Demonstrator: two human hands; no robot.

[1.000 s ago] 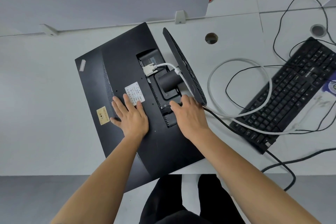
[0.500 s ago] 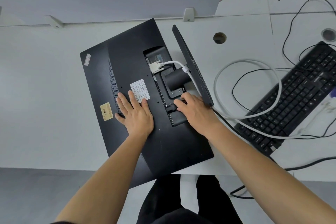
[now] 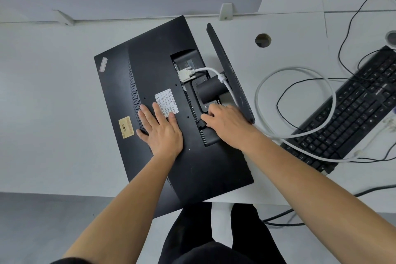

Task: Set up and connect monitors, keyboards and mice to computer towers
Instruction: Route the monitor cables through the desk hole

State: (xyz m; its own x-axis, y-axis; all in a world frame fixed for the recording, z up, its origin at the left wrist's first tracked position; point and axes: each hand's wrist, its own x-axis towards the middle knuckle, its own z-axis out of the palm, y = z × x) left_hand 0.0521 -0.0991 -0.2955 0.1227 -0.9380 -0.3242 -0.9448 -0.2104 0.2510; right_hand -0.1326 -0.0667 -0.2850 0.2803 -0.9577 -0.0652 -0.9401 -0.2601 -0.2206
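Your monitor (image 3: 150, 66) lies face down on the table (image 3: 53, 92), 1 corner past the near edge. Your left hand (image 3: 162, 130) presses flat on its back, fingers spread. Just right of it, your right hand (image 3: 227, 124) curls its fingers round a black plug (image 3: 202, 124) in the port recess. The white cable (image 3: 295, 68) loops over the keyboard (image 3: 353, 109).

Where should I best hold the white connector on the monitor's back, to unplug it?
Pinch the white connector by its two thumbscrew sides, coming from the stand base. It lies flat in the recess of the monitor, its cable leaving toward that base, so probably pull that way.
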